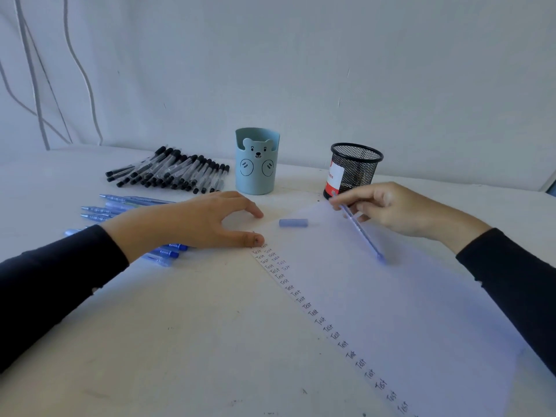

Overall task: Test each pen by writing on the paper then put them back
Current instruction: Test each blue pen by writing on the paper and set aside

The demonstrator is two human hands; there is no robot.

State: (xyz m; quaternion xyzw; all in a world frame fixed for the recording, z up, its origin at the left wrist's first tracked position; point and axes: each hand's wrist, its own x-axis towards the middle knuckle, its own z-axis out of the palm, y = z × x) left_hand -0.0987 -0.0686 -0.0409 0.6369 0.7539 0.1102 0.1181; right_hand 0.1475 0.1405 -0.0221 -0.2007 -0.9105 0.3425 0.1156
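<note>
The right hand pinches a slim, translucent blue pen between thumb and fingertips near its upper end, so the grip is narrow and closed round the barrel. From the grip the pen slants down and toward the person, with its lower end over the white paper. Motion blur there makes it hard to say whether the tip touches the sheet.

Just left of the grip, a short cylindrical pale-blue cap lies on its side on the paper. Further left, the left hand rests arched with its fingers relaxed and spread, holding nothing, the thumb tip down at a corner of the sheet. A column of small handwritten "Test" words runs along the paper's left edge.

Behind the grip stands a black wire-mesh pen cup with a red and white label. Left of that is a smooth matte teal cup with a bear face. Beyond the left hand, loose blue pens and a heap of clear black-capped pens lie on the off-white tabletop.
</note>
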